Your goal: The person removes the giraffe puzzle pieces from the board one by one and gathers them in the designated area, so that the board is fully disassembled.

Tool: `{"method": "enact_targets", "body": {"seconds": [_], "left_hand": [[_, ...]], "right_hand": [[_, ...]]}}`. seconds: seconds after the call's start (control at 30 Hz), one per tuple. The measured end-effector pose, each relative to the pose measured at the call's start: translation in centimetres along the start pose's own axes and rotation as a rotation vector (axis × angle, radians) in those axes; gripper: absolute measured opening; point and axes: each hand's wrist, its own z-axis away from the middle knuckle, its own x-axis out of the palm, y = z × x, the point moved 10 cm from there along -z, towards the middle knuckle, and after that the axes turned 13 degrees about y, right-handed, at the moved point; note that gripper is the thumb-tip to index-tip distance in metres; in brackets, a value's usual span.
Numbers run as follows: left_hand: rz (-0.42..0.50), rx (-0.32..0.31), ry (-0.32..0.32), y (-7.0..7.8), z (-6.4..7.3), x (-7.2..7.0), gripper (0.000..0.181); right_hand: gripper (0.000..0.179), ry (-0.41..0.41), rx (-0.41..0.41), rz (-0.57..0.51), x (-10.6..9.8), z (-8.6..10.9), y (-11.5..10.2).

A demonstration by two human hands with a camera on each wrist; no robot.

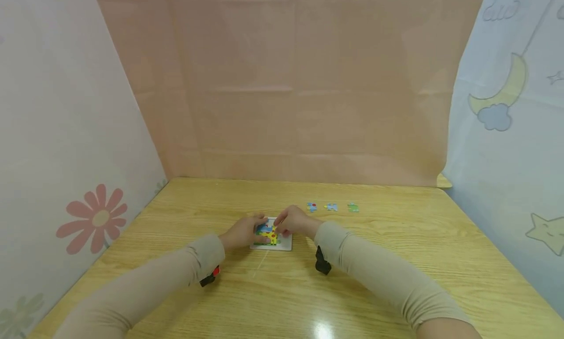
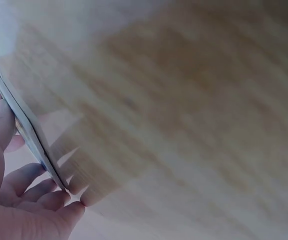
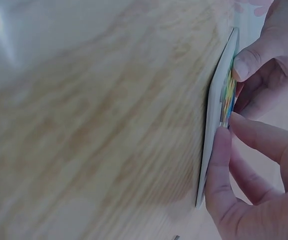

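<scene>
Pinch on One Side, Brace on the Other

The left hand (image 1: 240, 232) held the puzzle board (image 1: 285, 245) at its left side, thumb over the joined pieces (image 1: 264, 228) and fingers bent at the edge, probably so that nothing slid. The right hand (image 1: 297, 222) pinched a puzzle piece (image 3: 225, 121) between thumb and forefinger (the fingertips hid most of it), a grip that seemed chosen for fine control. The board lay near the middle of the wooden table (image 1: 207, 202), bare white along its right. What looked like a yellow spotted giraffe (image 1: 272, 238) had its feet near and its neck far, so its long axis ran near to far, upright from the near side; which way the pinched piece pointed could not be told. Farther off, to the right, three loose pieces (image 1: 332, 207) sat apart in a row, perhaps to keep each in plain view. Beyond them hung a peach sheet (image 1: 308, 94).
</scene>
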Motion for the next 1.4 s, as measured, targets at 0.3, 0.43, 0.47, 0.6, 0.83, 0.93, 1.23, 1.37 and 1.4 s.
{"method": "enact_targets", "body": {"seconds": [0.3,0.43,0.47,0.6,0.83,0.93,1.23,1.37,1.4], "left_hand": [[0.003,-0.006,-0.009,-0.3,0.0,0.2,0.075],[0.008,-0.009,-0.020,-0.2,0.2,0.2,0.075],[0.013,-0.012,-0.021,-0.2,0.2,0.2,0.075],[0.028,-0.012,-0.014,-0.1,0.3,0.1,0.074],[0.014,0.011,-0.017,0.0,0.4,0.2,0.073],[0.015,0.017,-0.016,0.2,0.5,0.2,0.072],[0.010,0.006,-0.016,0.4,0.7,0.0,0.072],[0.004,0.005,-0.022,0.7,0.8,-0.2,0.072],[0.002,-0.001,-0.023,0.7,0.8,-0.2,0.072]], "right_hand": [[0.018,0.047,-0.030,0.016,0.0,0.3,-0.5],[0.018,0.049,-0.026,-0.004,0.0,0.6,-0.6],[0.018,0.049,-0.029,-0.007,-0.1,0.7,-0.6],[0.019,0.048,-0.018,-0.027,-0.1,0.9,-0.8],[0.019,0.039,0.039,-0.098,0.2,0.6,-0.3],[0.021,0.040,0.078,-0.135,0.2,0.5,0.0],[0.025,0.026,0.106,-0.200,0.1,1.1,-0.3],[0.026,0.022,0.110,-0.225,-0.2,1.2,-0.4],[0.026,0.022,0.109,-0.227,-0.2,1.2,-0.5]]}}
